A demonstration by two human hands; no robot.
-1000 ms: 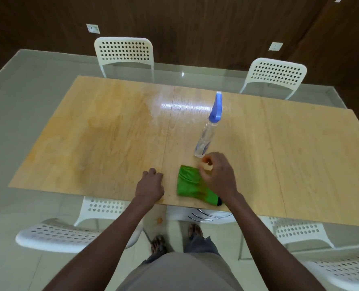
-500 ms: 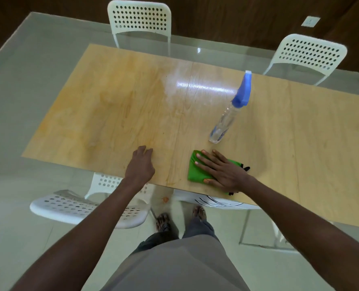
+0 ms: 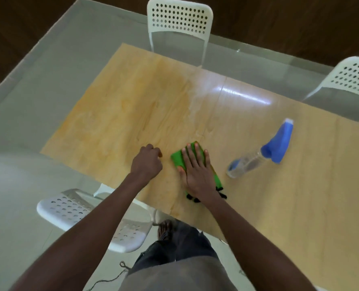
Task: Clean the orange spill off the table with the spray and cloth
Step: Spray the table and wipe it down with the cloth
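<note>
While the left hand (image 3: 147,162) rests clenched on the counter (image 3: 300,206), the right hand (image 3: 195,171), fingers straight, presses a green cloth (image 3: 177,159) at frame centre; a clear, blue-topped spray bottle (image 3: 258,155) stands right of it.

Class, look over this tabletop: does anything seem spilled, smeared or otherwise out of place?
Yes. An orange smear tints the wooden table left of the green cloth; the rest is paler. The spray bottle stands upright, right of the cloth.
</note>
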